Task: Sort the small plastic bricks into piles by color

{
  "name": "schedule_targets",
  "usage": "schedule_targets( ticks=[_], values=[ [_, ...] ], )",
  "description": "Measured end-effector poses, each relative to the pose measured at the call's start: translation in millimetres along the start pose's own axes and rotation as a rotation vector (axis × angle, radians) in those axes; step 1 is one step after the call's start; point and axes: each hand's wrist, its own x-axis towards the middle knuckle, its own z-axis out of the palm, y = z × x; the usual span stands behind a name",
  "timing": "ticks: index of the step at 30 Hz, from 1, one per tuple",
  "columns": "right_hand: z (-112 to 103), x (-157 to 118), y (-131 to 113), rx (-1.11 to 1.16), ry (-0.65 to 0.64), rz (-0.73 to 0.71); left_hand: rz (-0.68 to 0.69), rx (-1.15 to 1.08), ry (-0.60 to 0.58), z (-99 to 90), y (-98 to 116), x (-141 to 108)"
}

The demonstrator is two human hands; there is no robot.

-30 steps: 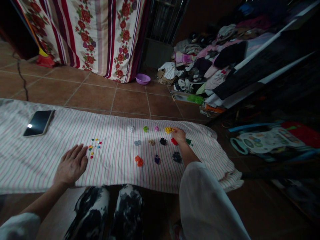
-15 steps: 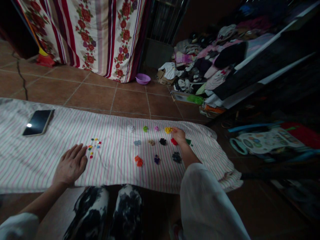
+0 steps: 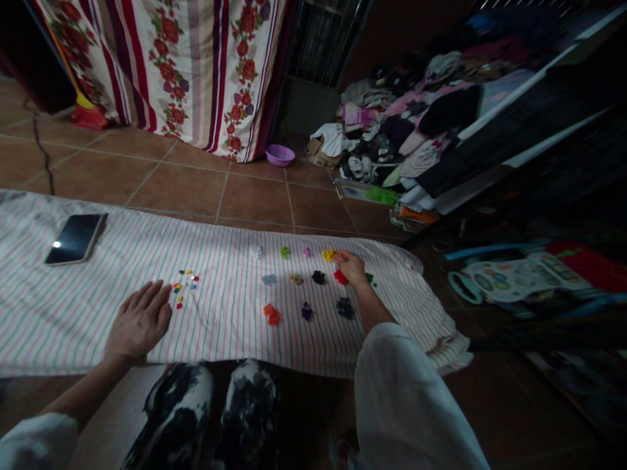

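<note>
My left hand (image 3: pixel 138 320) lies flat on the striped cloth (image 3: pixel 220 326), fingers stretched out. Just past its fingertips is a loose group of small coloured pieces (image 3: pixel 177 288), too small to name. My right hand (image 3: pixel 351 266) reaches to the yellow pile (image 3: pixel 328 255), fingertips pressed together at its right edge; whether a piece is between them cannot be made out. Close under that hand lies a red pile (image 3: pixel 340 277), and a green pile (image 3: pixel 371 280) is partly hidden behind the wrist. Nearby piles include black (image 3: pixel 318 277), pink (image 3: pixel 306 252), lime green (image 3: pixel 285 252) and orange (image 3: pixel 271 314).
A phone (image 3: pixel 76 239) lies on the cloth at the far left. Beyond the cloth are floor tiles, a purple basin (image 3: pixel 280 155), a floral curtain (image 3: pixel 196 72) and a heap of clothes (image 3: pixel 392 124). A baby walker-like toy (image 3: pixel 529 271) stands at the right.
Almost nothing differs. Both hands keep their places, the right one still at the yellow pile; the view has shifted very slightly.
</note>
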Motion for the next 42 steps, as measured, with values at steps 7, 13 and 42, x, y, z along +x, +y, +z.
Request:
schedule_targets(
  ticks=[7, 13, 42],
  values=[
    [8, -12, -27, -0.035, -0.011, -0.124, -0.008, 0.011, -0.024, 0.9, 0, 0],
    [48, -46, -74, 0.111, -0.169, -0.441, -0.001, 0.047, -0.049, -0.8, 2, 0],
    [203, -234, -229, -0.266, -0.632, -0.928, 0.004, 0.043, 0.017, 1.4, 3, 0]
  ],
)
